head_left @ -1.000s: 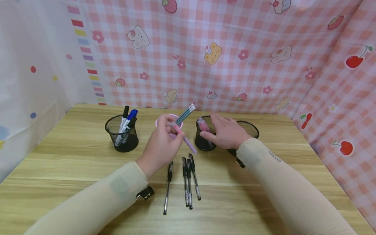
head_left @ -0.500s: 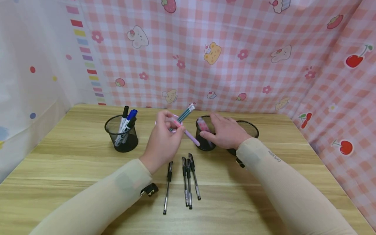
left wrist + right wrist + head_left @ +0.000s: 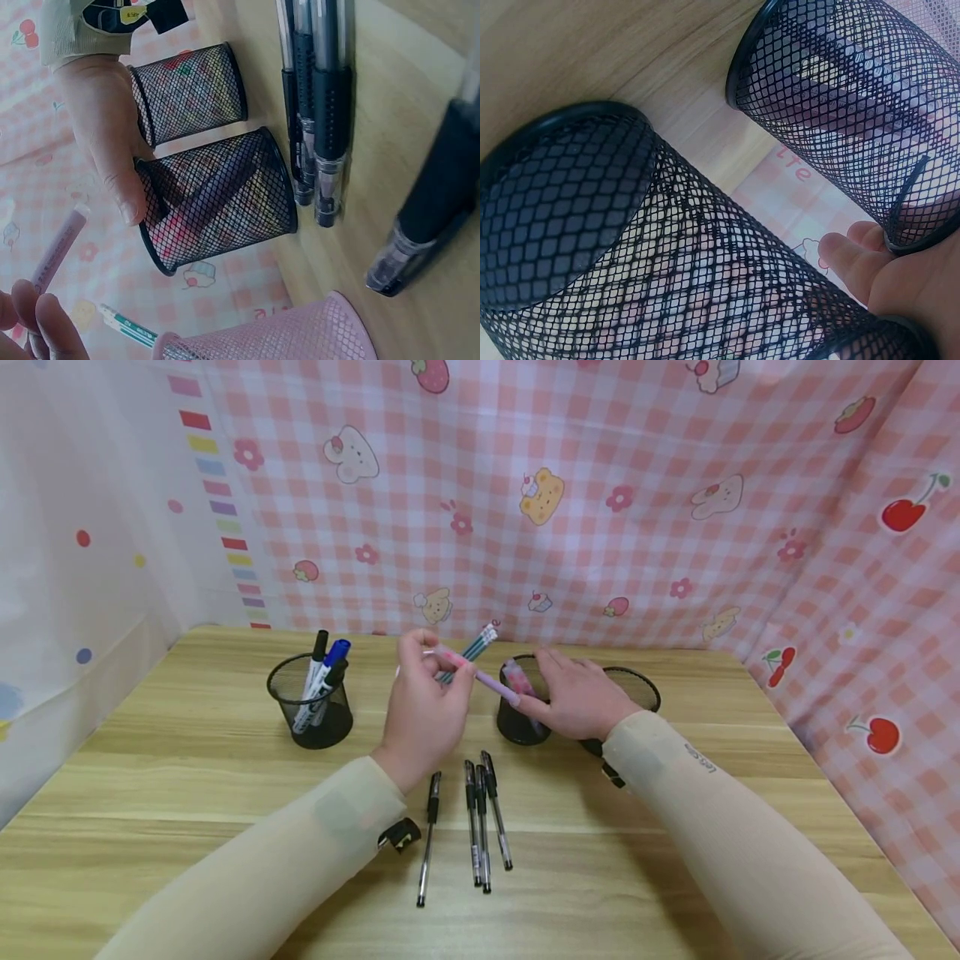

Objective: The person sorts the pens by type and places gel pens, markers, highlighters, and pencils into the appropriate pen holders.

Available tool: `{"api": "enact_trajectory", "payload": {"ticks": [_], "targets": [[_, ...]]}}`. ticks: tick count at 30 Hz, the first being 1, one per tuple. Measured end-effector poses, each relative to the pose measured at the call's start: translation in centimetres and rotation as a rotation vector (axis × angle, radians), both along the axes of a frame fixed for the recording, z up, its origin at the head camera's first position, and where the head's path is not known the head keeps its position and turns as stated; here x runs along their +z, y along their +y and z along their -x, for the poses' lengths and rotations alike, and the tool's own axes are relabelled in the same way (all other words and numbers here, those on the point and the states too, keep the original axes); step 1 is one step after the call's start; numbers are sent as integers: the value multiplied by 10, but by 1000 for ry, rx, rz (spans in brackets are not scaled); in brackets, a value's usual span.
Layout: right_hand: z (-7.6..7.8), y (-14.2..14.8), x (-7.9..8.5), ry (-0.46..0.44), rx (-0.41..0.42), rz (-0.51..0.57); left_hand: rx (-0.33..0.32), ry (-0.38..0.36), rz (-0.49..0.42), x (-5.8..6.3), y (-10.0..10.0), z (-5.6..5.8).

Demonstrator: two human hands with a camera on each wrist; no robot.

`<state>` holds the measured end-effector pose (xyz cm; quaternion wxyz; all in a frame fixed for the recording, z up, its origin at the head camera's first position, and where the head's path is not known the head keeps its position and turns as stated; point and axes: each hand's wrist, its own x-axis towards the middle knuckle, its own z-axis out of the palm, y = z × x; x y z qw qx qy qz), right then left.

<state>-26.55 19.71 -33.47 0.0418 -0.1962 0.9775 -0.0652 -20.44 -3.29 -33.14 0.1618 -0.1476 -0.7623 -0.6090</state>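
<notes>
My left hand (image 3: pixel 427 714) pinches a lilac pen (image 3: pixel 498 687) with a pink-patterned clear end, slanting down to the right. Its tip overlaps the thumb of my right hand (image 3: pixel 581 697) in the head view. That right hand grips the rim of the middle black mesh pen holder (image 3: pixel 225 199), thumb on the near side, fingers on the far side. Inside this holder stands another pink-patterned pen (image 3: pixel 517 679). Behind my left hand is a pink mesh pen holder (image 3: pixel 292 330), mostly hidden in the head view, with green-and-white pencils (image 3: pixel 482 642) sticking out.
At the left stands a black mesh holder (image 3: pixel 335 727) with black and blue markers (image 3: pixel 318 689). Another black mesh holder (image 3: pixel 667 247) stands right of the gripped one. Several black gel pens (image 3: pixel 474 831) lie on the wooden table (image 3: pixel 202 760). A patterned curtain (image 3: pixel 465 468) hangs behind.
My left hand has moved up and slightly right, raising the lilac pen's lower end from near the table toward my right thumb and the middle holder's rim. My right hand has stayed put.
</notes>
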Motion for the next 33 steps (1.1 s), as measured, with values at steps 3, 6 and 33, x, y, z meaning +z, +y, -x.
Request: {"api": "enact_trajectory", "payload": {"ticks": [3, 6, 33], "targets": [[0, 0, 0, 3, 2, 6, 8, 27, -17, 0, 3, 2], [0, -1, 0, 4, 2, 14, 27, 48, -33, 0, 6, 5], [-1, 0, 1, -9, -3, 5, 127, 72, 179, -8, 20, 16]]}}
